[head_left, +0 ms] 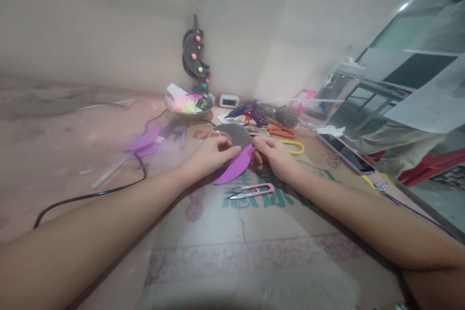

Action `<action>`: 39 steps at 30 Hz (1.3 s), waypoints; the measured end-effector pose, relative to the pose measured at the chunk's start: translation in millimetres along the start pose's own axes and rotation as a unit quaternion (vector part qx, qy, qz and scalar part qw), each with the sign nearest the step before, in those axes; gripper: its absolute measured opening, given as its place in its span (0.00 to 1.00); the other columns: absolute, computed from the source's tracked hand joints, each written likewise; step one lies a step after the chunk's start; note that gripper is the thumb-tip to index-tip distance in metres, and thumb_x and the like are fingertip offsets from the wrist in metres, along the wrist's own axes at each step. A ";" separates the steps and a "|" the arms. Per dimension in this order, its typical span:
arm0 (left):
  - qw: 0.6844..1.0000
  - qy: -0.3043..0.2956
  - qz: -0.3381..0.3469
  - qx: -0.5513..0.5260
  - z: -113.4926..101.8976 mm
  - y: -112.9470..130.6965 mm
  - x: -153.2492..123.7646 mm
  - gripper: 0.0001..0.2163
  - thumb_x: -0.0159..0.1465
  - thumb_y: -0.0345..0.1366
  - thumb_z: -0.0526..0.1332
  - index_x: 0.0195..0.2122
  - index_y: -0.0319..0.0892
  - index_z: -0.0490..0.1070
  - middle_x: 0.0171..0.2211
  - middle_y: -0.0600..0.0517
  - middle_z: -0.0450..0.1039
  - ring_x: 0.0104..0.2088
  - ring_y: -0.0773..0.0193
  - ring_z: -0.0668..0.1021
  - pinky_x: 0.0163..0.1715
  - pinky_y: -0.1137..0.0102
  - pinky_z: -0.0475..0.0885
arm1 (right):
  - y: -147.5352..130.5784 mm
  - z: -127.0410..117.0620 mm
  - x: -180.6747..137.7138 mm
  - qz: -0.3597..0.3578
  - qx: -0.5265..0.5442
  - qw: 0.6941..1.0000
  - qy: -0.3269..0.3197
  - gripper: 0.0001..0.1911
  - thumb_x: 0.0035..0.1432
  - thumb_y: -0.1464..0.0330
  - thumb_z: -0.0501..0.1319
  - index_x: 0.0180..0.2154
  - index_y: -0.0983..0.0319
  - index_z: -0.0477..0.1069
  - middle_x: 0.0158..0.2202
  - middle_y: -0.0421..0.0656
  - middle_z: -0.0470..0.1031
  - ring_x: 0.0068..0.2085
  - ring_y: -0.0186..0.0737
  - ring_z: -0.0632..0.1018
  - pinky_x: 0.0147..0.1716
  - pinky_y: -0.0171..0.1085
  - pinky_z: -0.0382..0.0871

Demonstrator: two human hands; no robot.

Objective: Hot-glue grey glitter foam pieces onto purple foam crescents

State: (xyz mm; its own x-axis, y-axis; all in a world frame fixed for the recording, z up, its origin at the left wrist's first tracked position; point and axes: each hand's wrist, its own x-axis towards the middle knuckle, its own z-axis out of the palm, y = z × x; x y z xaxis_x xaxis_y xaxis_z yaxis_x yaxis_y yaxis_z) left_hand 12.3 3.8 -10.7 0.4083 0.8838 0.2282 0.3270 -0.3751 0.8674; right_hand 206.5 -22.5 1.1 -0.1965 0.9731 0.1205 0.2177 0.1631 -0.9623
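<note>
Snips [251, 187] lie before left fingers [231, 153] pinching a purple-grey piece [242, 161]; right fingers [260, 144], grip unclear; glue gun [251, 112] behind.

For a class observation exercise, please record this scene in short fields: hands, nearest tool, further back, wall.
Left hand: the left hand holds a purple and grey piece
Right hand: the right hand is at its right edge; grip unclear
Nearest tool: pink snips, on the printed sheet
Further back: glue gun, white clock
Wall: dark ornament with coloured balls
</note>
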 end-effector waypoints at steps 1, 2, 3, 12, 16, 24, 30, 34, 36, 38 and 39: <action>1.000 -0.001 0.000 0.000 0.0 -0.1 -0.1 0.16 0.57 0.51 0.59 0.25 0.42 0.67 0.21 0.55 0.69 0.23 0.67 0.71 0.24 0.73 0.63 | 0.4 -0.3 0.3 0.005 0.000 1.000 0.006 0.23 0.54 0.49 0.59 0.22 0.62 0.63 0.16 0.34 0.62 0.17 0.28 0.64 0.17 0.30 0.56; 1.000 -0.004 -0.002 0.000 -0.1 0.1 -0.4 0.16 0.57 0.51 0.59 0.25 0.42 0.67 0.21 0.55 0.69 0.23 0.67 0.71 0.24 0.73 0.62 | 0.5 -0.3 0.4 0.011 -0.001 1.000 0.013 0.21 0.52 0.50 0.61 0.25 0.62 0.66 0.16 0.34 0.62 0.17 0.28 0.64 0.16 0.30 0.56; 1.000 -0.008 -0.004 0.002 -0.2 0.6 -0.8 0.16 0.57 0.51 0.59 0.26 0.42 0.67 0.21 0.55 0.69 0.23 0.67 0.71 0.24 0.73 0.62 | 0.5 -0.2 0.4 0.017 -0.002 1.000 0.017 0.20 0.51 0.51 0.63 0.28 0.62 0.68 0.16 0.33 0.63 0.17 0.28 0.64 0.16 0.30 0.57; 0.999 -0.038 0.016 0.026 -1.7 3.9 -1.4 0.14 0.57 0.49 0.59 0.26 0.42 0.68 0.22 0.55 0.69 0.23 0.67 0.69 0.23 0.73 0.61 | -0.9 0.4 -0.5 0.042 0.002 0.999 0.021 0.17 0.49 0.55 0.66 0.28 0.62 0.69 0.16 0.32 0.63 0.17 0.28 0.67 0.16 0.29 0.59; 0.999 -0.039 0.025 0.017 -1.2 2.2 -0.9 0.14 0.57 0.48 0.60 0.26 0.42 0.69 0.21 0.55 0.69 0.22 0.67 0.69 0.22 0.73 0.60 | 3.1 -2.2 1.6 0.044 0.005 0.999 0.014 0.17 0.49 0.54 0.66 0.27 0.62 0.68 0.15 0.33 0.64 0.17 0.28 0.67 0.16 0.28 0.59; 0.996 -0.063 -0.022 -0.053 -1.3 1.5 -0.4 0.17 0.56 0.52 0.60 0.30 0.41 0.69 0.25 0.52 0.72 0.24 0.67 0.72 0.23 0.74 0.64 | 3.1 -1.5 2.1 0.043 0.019 0.999 0.013 0.18 0.49 0.54 0.65 0.29 0.61 0.67 0.15 0.32 0.64 0.16 0.29 0.66 0.16 0.29 0.57; 0.998 -0.034 -0.041 -0.014 -3.0 1.4 0.2 0.19 0.56 0.54 0.59 0.28 0.40 0.68 0.24 0.51 0.72 0.24 0.65 0.74 0.23 0.73 0.65 | -1.0 1.0 -1.0 0.012 -0.018 1.000 -0.023 0.21 0.53 0.51 0.61 0.25 0.62 0.65 0.16 0.33 0.62 0.18 0.28 0.65 0.17 0.29 0.56; 0.998 -0.027 -0.053 -0.018 -3.0 2.5 0.1 0.18 0.56 0.53 0.59 0.27 0.41 0.68 0.23 0.52 0.72 0.24 0.65 0.74 0.22 0.73 0.65 | 2.5 -1.0 0.5 -0.004 -0.015 1.000 -0.020 0.26 0.57 0.47 0.53 0.22 0.62 0.62 0.16 0.35 0.62 0.18 0.28 0.64 0.18 0.30 0.56; 0.997 -0.031 -0.055 -0.032 -2.2 1.9 0.3 0.17 0.56 0.52 0.60 0.27 0.41 0.68 0.24 0.52 0.73 0.24 0.65 0.74 0.23 0.73 0.65 | 3.6 -1.3 1.2 0.005 -0.004 1.000 -0.001 0.26 0.56 0.46 0.55 0.22 0.62 0.63 0.16 0.35 0.62 0.17 0.28 0.64 0.17 0.30 0.56; 0.997 -0.031 -0.056 -0.039 -1.2 0.7 0.5 0.17 0.55 0.51 0.60 0.27 0.41 0.69 0.24 0.52 0.72 0.24 0.65 0.73 0.22 0.73 0.65 | 2.7 -0.5 1.0 0.008 -0.003 1.000 0.012 0.24 0.54 0.47 0.58 0.23 0.61 0.63 0.16 0.34 0.61 0.16 0.28 0.64 0.16 0.30 0.56; 0.997 -0.030 -0.055 -0.038 -0.8 0.2 0.5 0.17 0.55 0.51 0.60 0.27 0.41 0.69 0.23 0.52 0.72 0.23 0.65 0.73 0.22 0.73 0.65 | 1.6 0.1 0.6 0.010 -0.005 1.000 0.018 0.24 0.54 0.48 0.59 0.23 0.61 0.63 0.16 0.34 0.62 0.16 0.28 0.64 0.16 0.30 0.56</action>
State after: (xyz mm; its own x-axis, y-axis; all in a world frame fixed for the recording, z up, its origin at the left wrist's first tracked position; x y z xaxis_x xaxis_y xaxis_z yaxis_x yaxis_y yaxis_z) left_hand 11.9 4.4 -10.1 0.4242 0.8995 0.1047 0.3089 -0.2524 0.9170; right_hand 206.6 -21.7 -0.4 -0.1573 0.9813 0.1107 0.2311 0.1456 -0.9620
